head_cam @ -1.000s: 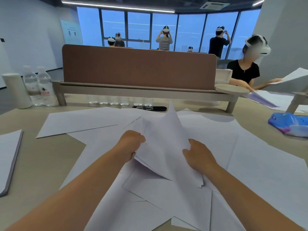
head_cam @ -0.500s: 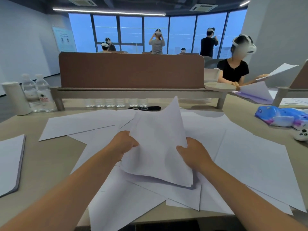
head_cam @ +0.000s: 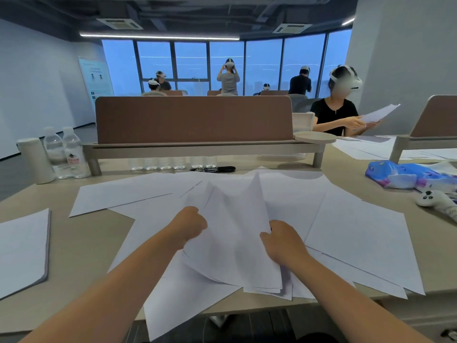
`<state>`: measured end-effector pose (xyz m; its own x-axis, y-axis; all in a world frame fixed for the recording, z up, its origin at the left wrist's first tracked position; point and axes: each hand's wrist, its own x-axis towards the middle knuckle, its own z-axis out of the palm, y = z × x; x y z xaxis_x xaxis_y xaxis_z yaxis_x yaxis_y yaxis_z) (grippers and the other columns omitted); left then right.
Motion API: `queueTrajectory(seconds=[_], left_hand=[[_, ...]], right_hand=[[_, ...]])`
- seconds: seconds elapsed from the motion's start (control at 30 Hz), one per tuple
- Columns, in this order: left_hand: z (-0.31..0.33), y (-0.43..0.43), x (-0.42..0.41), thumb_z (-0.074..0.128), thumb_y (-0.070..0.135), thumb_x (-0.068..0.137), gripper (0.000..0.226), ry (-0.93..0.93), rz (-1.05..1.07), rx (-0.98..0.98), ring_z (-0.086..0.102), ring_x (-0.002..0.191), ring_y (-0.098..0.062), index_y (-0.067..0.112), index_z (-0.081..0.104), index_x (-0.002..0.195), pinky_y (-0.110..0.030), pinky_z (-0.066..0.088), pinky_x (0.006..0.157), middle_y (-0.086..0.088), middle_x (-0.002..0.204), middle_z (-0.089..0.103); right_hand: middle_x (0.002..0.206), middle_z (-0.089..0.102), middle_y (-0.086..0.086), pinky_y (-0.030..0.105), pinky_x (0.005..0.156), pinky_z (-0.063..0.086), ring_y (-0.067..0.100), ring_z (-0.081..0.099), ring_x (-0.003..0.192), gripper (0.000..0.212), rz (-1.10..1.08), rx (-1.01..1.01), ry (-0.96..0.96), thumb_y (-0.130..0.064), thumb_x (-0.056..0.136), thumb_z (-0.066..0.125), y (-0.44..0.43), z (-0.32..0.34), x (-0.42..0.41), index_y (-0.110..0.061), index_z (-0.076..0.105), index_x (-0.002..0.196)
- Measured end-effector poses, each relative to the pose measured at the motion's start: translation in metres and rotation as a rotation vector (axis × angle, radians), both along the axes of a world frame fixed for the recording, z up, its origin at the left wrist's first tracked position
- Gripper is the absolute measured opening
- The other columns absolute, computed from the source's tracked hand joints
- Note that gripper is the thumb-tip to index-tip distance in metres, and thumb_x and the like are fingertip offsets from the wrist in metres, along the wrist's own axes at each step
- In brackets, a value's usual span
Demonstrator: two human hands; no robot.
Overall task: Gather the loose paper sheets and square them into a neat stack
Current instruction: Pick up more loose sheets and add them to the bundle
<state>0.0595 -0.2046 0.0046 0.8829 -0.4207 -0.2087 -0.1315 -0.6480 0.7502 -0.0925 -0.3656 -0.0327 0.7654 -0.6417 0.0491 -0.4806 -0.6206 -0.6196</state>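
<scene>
Several loose white paper sheets lie scattered across the beige desk. A bundle of sheets is raised off the desk in front of me, bowed and fanned at its lower edge. My left hand grips the bundle's left edge with curled fingers. My right hand grips its right edge. More sheets spread toward the back left. One sheet hangs over the desk's front edge.
A thick paper pad lies at the left. Water bottles and a white cylinder stand at the back left beside the brown divider. A blue pouch and a white controller sit at the right. A person sits opposite.
The held bundle has dropped lower and drawn closer together between my hands. The view has tilted up, showing more of the room.
</scene>
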Motion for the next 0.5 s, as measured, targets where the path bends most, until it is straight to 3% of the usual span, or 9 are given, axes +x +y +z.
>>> queueTrajectory(seconds=[0.1, 0.23, 0.3, 0.37, 0.43, 0.5], left_hand=[[0.003, -0.001, -0.002, 0.052, 0.002, 0.089, 0.048, 0.038, -0.015, 0.017, 0.052, 0.085, -0.027, -0.002, 0.045, 0.136, -0.028, 0.039, 0.062, -0.014, 0.107, 0.052], [0.001, 0.001, -0.002, 0.059, 0.003, 0.09, 0.058, 0.057, -0.024, 0.004, 0.051, 0.109, -0.031, 0.005, 0.038, 0.144, -0.033, 0.043, 0.083, -0.014, 0.128, 0.049], [-0.002, 0.004, 0.001, 0.06, 0.001, 0.089, 0.054, 0.046, -0.018, -0.029, 0.052, 0.116, -0.031, 0.005, 0.044, 0.141, -0.032, 0.042, 0.085, -0.015, 0.137, 0.05], [-0.001, 0.012, 0.006, 0.059, -0.003, 0.084, 0.035, 0.039, 0.007, -0.102, 0.058, 0.095, -0.031, -0.003, 0.059, 0.119, -0.032, 0.043, 0.077, -0.018, 0.116, 0.062], [0.002, 0.021, 0.012, 0.057, -0.005, 0.081, 0.028, 0.038, 0.055, -0.181, 0.057, 0.08, -0.028, -0.008, 0.064, 0.107, -0.032, 0.043, 0.07, -0.017, 0.093, 0.062], [0.004, 0.031, 0.019, 0.056, -0.007, 0.08, 0.026, 0.028, 0.104, -0.232, 0.058, 0.078, -0.029, -0.008, 0.066, 0.104, -0.033, 0.044, 0.069, -0.017, 0.089, 0.062]], right_hand=[[0.068, 0.05, -0.003, 0.024, 0.05, 0.028, 0.013, 0.045, 0.059, 0.026, 0.006, -0.007, -0.01, -0.018, 0.094, 0.046, -0.002, -0.002, 0.001, -0.017, 0.046, 0.068], [0.076, 0.055, -0.002, 0.024, 0.052, 0.03, 0.015, 0.05, 0.065, 0.024, 0.011, 0.005, -0.041, -0.02, 0.097, 0.045, -0.005, -0.001, 0.003, -0.017, 0.051, 0.075], [0.073, 0.055, -0.002, 0.024, 0.052, 0.031, 0.014, 0.05, 0.062, 0.025, 0.001, 0.033, -0.072, -0.019, 0.097, 0.046, -0.004, 0.002, 0.003, -0.017, 0.05, 0.072], [0.073, 0.056, -0.002, 0.025, 0.053, 0.032, 0.013, 0.05, 0.062, 0.024, -0.007, 0.059, -0.112, -0.021, 0.097, 0.047, -0.002, 0.004, 0.007, -0.016, 0.052, 0.075], [0.074, 0.057, -0.003, 0.026, 0.055, 0.035, 0.014, 0.053, 0.066, 0.024, -0.001, 0.08, -0.146, -0.029, 0.098, 0.048, 0.001, 0.006, 0.013, -0.017, 0.054, 0.078], [0.07, 0.053, -0.004, 0.026, 0.055, 0.034, 0.014, 0.051, 0.064, 0.03, 0.02, 0.089, -0.153, -0.036, 0.097, 0.049, 0.005, 0.005, 0.022, -0.019, 0.049, 0.072]])
